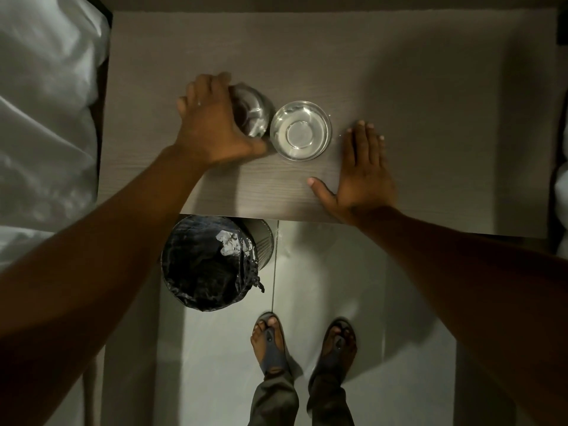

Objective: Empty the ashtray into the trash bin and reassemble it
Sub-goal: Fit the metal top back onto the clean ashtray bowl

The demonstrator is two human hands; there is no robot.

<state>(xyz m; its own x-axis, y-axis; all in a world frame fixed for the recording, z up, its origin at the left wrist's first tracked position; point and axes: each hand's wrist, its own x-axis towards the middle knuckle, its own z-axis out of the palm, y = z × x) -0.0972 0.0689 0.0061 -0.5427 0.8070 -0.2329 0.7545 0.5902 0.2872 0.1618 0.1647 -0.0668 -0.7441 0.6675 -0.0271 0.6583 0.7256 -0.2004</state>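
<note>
The steel ashtray is in two parts on the grey wooden table [399, 87]. Its round bowl [301, 130] stands open and looks empty, just right of centre. Touching the bowl's left side is the ashtray lid [253, 112], which my left hand [212, 124] grips from the left with its fingers curled around it. My right hand [364, 170] lies flat on the table, palm down, fingers apart, a short way right of the bowl and not touching it. Below the table's front edge stands the trash bin [209, 265], lined with a black bag that holds a crumpled white scrap.
White bedding [43, 118] fills the left side next to the table. More white fabric [561, 192] shows at the right edge. My sandalled feet [301, 342] stand on pale floor tiles, to the right of the bin.
</note>
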